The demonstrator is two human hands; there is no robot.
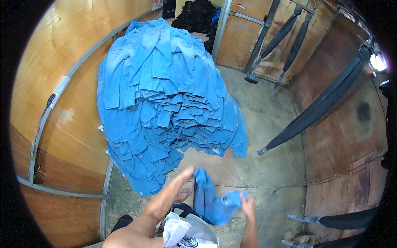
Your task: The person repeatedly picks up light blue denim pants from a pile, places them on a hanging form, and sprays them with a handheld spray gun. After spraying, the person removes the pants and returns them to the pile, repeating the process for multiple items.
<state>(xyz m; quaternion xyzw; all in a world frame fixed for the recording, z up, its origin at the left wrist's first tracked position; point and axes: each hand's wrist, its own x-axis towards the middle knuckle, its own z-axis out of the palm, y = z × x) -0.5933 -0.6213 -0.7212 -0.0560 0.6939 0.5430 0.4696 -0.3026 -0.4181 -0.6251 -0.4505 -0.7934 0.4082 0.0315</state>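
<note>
Blue denim garment (210, 206) sags, slightly blurred, between your left hand (189, 172), grasping one end, and your right hand (248, 205), gripping the other; it hangs above the floor (273, 175), on your side of the large heap of blue garments (161, 78).

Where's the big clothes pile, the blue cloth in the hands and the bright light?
Clothes pile (167, 99), head view: its middle.
Blue cloth (212, 207), head view: its sagging middle.
Bright light (377, 62), head view: its glowing face.
</note>
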